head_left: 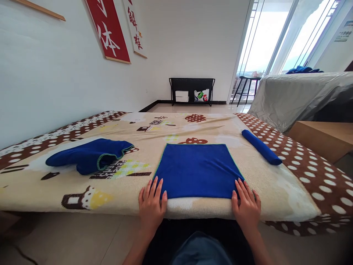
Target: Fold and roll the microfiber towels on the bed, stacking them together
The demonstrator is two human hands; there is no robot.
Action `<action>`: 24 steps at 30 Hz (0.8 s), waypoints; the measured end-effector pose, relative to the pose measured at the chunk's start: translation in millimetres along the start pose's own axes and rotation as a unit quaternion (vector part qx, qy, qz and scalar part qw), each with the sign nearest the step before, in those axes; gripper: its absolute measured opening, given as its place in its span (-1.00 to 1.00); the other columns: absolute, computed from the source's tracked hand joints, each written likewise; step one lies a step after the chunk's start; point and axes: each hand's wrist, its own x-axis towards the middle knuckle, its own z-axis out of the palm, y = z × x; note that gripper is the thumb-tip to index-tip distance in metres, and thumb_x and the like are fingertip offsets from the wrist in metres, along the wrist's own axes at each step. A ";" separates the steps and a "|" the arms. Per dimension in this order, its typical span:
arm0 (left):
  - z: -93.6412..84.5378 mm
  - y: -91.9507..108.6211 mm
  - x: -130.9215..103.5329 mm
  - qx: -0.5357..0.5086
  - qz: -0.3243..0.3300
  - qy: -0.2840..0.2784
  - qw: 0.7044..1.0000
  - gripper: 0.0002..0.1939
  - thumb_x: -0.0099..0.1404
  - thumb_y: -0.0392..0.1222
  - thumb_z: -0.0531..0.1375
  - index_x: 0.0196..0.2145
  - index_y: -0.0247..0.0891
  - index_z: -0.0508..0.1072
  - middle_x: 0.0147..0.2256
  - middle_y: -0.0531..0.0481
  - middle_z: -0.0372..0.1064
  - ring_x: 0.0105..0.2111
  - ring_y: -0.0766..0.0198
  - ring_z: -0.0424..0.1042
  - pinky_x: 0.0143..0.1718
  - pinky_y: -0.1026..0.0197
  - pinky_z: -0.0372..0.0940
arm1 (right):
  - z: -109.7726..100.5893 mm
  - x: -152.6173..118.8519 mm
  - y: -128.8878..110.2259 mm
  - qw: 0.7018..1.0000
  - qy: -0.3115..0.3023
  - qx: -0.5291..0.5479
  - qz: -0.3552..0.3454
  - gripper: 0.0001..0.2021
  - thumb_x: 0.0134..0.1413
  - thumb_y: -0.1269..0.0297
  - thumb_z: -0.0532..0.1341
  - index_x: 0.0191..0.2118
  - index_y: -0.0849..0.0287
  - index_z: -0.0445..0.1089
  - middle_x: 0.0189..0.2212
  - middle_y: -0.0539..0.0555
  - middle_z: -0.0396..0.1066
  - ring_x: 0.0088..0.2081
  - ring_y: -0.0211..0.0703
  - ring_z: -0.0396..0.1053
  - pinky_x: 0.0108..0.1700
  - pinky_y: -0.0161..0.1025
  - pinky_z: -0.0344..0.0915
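Note:
A blue cloth (198, 171) with green stitched edges lies spread flat in front of me, with a few slight creases on its right side. At its near left corner rests my left hand (152, 200), palm down, the fingers stretched out and the tips at the cloth's edge. My right hand (246, 202) lies the same way at the near right corner, its fingers extended over the edge. Neither hand grasps anything. To the left is a crumpled blue cloth (91, 152) with a green edge. On the right lies a rolled blue cloth (261, 147).
A cream patterned blanket (176, 209) with a brown dotted border covers the surface under the cloths. A cardboard box (322, 136) and a plastic-covered piece of furniture (292, 95) stand at the right. A black rack (192, 85) is by the far wall, near a stool (246, 86).

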 end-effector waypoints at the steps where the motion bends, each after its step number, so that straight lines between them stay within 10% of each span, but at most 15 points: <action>1: -0.2 0.1 0.1 0.001 0.000 0.001 1.000 -0.49 0.37 -0.14 0.08 0.26 -0.17 0.30 0.29 -0.13 0.19 0.31 -0.04 0.12 0.32 -0.15 -0.11 | 0.2 -0.2 0.3 1.000 0.001 0.000 0.001 -0.55 0.30 0.20 0.06 0.25 0.16 0.28 0.20 0.11 0.32 0.24 -0.01 0.24 0.29 0.07 0.00; 24: -1.0 2.6 0.7 0.007 -0.008 -0.010 1.000 -0.45 0.39 -0.13 0.06 0.31 -0.13 0.22 0.30 -0.11 0.15 0.33 -0.03 0.08 0.33 -0.17 -0.14 | -2.5 -1.6 -2.6 1.000 -0.016 0.008 0.025 -0.55 0.31 0.19 0.03 0.24 0.15 0.29 0.20 0.11 0.32 0.25 0.00 0.22 0.30 0.06 -0.06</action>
